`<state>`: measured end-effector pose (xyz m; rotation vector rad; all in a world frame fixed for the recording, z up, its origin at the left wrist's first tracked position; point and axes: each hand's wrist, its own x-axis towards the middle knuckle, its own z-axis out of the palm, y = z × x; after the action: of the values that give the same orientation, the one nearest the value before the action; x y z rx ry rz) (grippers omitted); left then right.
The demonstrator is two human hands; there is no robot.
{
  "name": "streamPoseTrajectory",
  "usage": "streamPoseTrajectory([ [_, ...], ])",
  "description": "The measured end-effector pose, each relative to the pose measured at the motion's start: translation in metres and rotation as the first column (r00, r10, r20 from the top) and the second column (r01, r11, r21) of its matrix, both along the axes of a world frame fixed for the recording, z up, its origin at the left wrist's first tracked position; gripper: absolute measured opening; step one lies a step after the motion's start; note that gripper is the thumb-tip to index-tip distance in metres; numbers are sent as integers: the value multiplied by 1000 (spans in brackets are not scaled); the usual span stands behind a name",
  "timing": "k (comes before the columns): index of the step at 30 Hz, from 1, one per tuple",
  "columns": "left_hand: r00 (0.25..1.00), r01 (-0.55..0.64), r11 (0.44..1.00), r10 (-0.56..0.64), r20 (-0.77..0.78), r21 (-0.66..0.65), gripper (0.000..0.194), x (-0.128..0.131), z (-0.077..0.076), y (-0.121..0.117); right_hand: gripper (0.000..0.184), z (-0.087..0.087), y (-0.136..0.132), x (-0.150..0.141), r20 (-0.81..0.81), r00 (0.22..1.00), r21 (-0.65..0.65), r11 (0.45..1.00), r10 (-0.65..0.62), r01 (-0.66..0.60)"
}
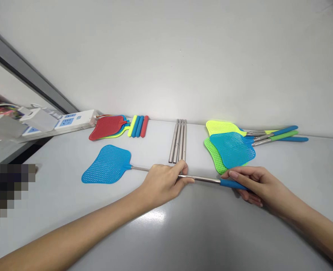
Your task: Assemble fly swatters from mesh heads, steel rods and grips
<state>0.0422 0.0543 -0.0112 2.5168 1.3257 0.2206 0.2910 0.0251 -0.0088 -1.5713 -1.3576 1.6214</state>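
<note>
Step in hand: both hands on one assembled blue fly swatter (107, 165), which lies across the lower centre of frame, L hand (162, 184) on the shaft, R hand (247, 184) at the handle end. Swatter head is flat perforated plastic, wide fan shape, small regular holes, lying on the white table (239, 233) left of the hands. Thin stainless shaft (202, 179) runs right from the neck into a smooth blue sleeve grip (234, 184). L fingers (183, 168) + thumb are closed on the bare metal, grasping it; R fingers (249, 197) curl under the blue grip w/ thumb side on top, also grasping, not released. Can't tell how hard either hand squeezes. L fingertips just beside the lower ends of 4 parallel bare steel tubes (177, 141), upper centre. Upper left of centre: red perforated swatter head (107, 127) stacked on other heads, next to short yellow, blue and red sleeve grips (138, 126). Upper right: overlapping lime (221, 128), green (214, 156) and blue (232, 149) swatters, shafts pointing right, R hand near them. Far upper left: white power strip (73, 120) w/ blue socket panels.
</note>
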Motion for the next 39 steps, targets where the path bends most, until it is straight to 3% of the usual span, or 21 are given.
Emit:
streamPoseTrajectory([
  [12,998,-47,999,48,-45,25,33,2,-1,-1,36,-5,2,4,-145,988,-46,997,-60,54],
  [22,998,-47,999,47,-48,1,35,2,3,-1,32,-3,5,18,-417,903,-9,993,107,-122],
  [26,998,-22,999,24,-65,32,37,2,3,-1,34,-3,7,21,-454,881,-9,988,136,-157],
  [34,998,8,998,-4,-67,62,39,2,6,1,32,-5,9,24,-530,838,12,989,132,-149],
  [39,998,36,997,-33,-46,68,38,1,8,1,34,-1,6,22,-560,827,-17,997,53,-75],
])
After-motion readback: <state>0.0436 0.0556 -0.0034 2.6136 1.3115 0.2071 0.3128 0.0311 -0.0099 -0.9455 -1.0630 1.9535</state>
